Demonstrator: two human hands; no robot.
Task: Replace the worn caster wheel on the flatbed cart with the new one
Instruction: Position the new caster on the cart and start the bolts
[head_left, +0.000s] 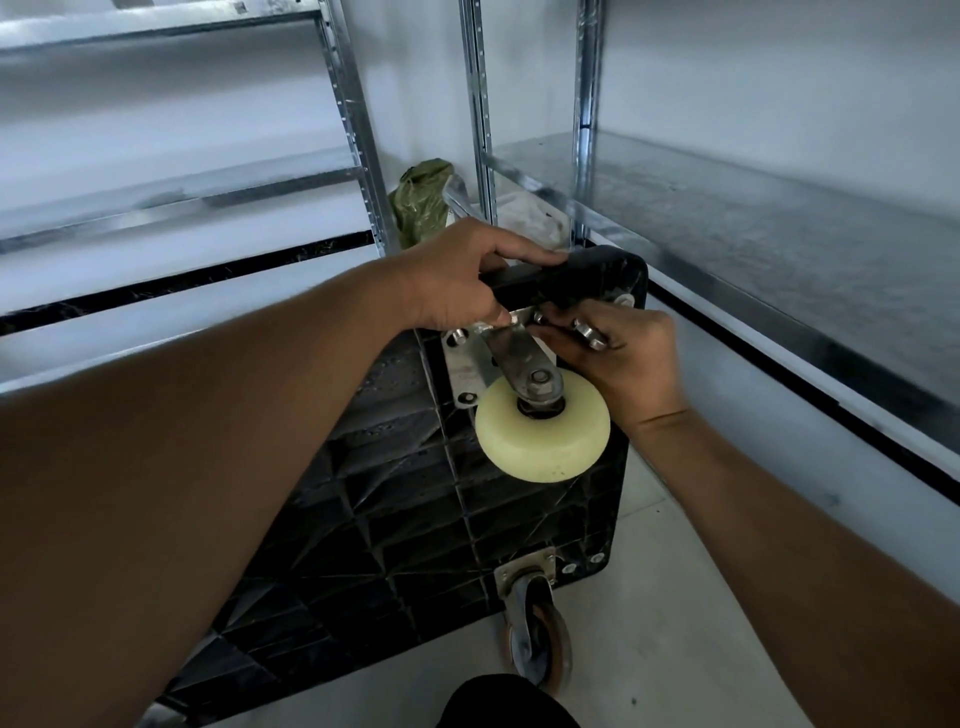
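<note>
Clamping cart rim (571, 273): left grip (457, 280); right grip (618, 353) holding bolts (589, 332) beside caster (543, 436)

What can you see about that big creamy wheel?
The wheel is pale cream, like plastic, with dark specks. A grey metal fork holds it by a bolt through its hub; the fork's plate sits on the upended black cart. The left hand grips the cart's edge; the right hand pinches a metal piece above the wheel.

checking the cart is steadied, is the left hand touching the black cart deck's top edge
Touching. The head view shows the left hand with fingers curled over the top edge of the cart deck, gripping it.
</note>
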